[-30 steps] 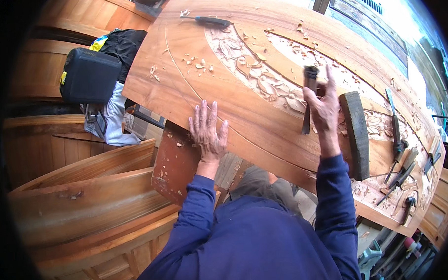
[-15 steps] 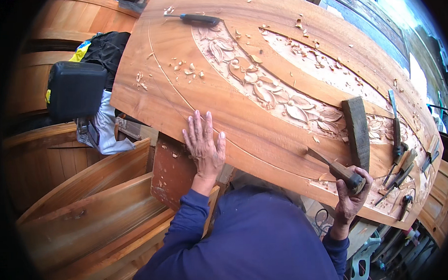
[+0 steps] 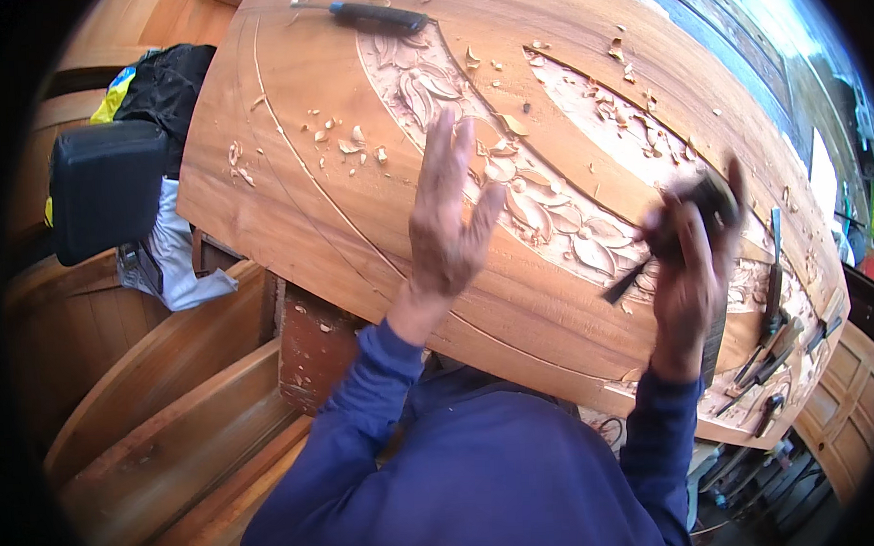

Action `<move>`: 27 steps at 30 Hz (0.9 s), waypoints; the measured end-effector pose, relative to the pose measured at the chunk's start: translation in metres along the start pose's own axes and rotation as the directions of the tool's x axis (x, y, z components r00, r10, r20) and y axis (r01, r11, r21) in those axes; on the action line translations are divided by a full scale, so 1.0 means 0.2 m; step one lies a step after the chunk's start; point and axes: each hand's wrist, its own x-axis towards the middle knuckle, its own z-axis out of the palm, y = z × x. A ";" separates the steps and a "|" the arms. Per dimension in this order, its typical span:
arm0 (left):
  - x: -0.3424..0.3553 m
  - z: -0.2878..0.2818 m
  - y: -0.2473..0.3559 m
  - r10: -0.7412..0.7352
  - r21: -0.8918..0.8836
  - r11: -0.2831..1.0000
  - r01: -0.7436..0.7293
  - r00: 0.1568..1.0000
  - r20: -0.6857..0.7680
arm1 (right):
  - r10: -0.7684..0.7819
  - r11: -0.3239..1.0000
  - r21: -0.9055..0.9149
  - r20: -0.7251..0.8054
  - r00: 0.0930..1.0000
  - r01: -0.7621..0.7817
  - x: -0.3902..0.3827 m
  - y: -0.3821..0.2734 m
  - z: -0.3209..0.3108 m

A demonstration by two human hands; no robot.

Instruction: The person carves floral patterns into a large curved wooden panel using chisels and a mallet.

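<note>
A big wooden panel (image 3: 515,299) lies before me, with a curved band of carved leaves and flowers (image 3: 535,197) across it. My left hand (image 3: 445,220) is over the panel near the carved band, open, its fingers stretched out and holding nothing. To the right, my right hand (image 3: 690,288) is closed round a chisel (image 3: 695,216); its handle is smeared by motion, and the blade points down toward the carving. Partly hidden behind that hand and forearm is a dark wooden block (image 3: 716,345) on the panel.
A dark-handled tool (image 3: 382,18) lies at the panel's far left. Several chisels (image 3: 773,290) lie at its right end. Wood shavings (image 3: 355,139) are scattered about. A black case (image 3: 107,188) and wooden boards (image 3: 182,417) are on the left.
My left hand has lifted off the panel's near edge and moved up and right. My right hand has raised the chisel farther over the panel and turned it. The view has shifted slightly.
</note>
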 end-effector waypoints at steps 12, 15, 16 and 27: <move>0.59 0.17 -0.31 -0.428 -0.900 0.422 0.113 0.900 -0.087 | 0.117 0.979 0.099 0.451 0.885 -0.180 0.59 0.63 0.66; 0.56 0.17 -0.31 -0.440 -0.914 0.388 0.119 0.895 -0.070 | 0.157 0.962 0.138 0.434 0.887 -0.237 0.54 0.66 0.70; 0.55 0.16 -0.31 -0.416 -0.880 0.454 0.136 0.906 -0.075 | 0.145 0.955 0.177 0.422 0.895 -0.238 0.54 0.65 0.72; 0.56 0.26 -0.39 -0.330 -0.525 0.847 0.081 0.856 -0.399 | 0.024 0.970 0.210 0.415 0.909 -0.122 0.56 0.77 0.76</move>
